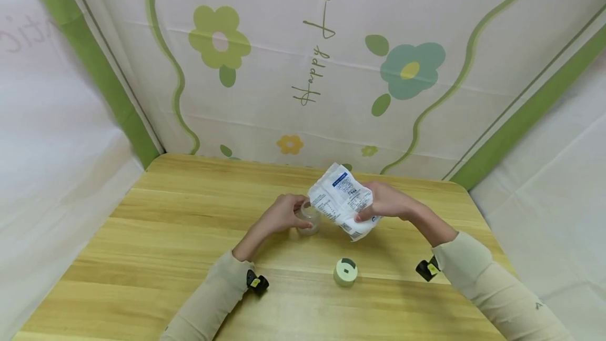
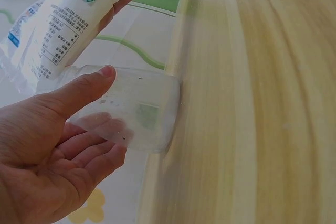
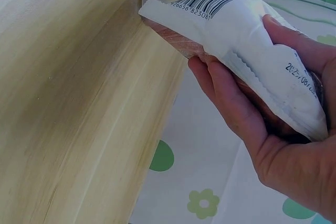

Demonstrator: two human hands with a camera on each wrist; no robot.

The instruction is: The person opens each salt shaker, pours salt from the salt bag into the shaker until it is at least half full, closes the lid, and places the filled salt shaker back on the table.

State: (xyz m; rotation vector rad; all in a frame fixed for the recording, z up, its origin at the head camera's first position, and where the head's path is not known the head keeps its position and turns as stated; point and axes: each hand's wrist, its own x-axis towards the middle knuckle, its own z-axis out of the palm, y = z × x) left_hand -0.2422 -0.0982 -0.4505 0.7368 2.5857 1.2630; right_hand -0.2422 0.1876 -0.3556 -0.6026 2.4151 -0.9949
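Note:
My left hand [image 1: 284, 212] holds a clear jar [image 2: 142, 111] that stands on the table, its thumb on one side and its fingers curled round the other. Inside the jar a little whitish matter shows near the bottom. In my right hand [image 1: 385, 201] is a white plastic packet [image 1: 341, 201] with printed text and a barcode, tilted with one end over the jar's mouth. The right wrist view shows the thumb on top of the packet [image 3: 241, 40] and the fingers beneath. A pale green round lid [image 1: 345, 272] lies on the table, nearer me than the jar.
The wooden table [image 1: 189, 236] ends at a white fabric wall [image 1: 265, 104] printed with flowers and lettering. White side walls [image 1: 57, 146] with green edging stand at left and right. A small black camera [image 1: 257, 282] sits on each wrist.

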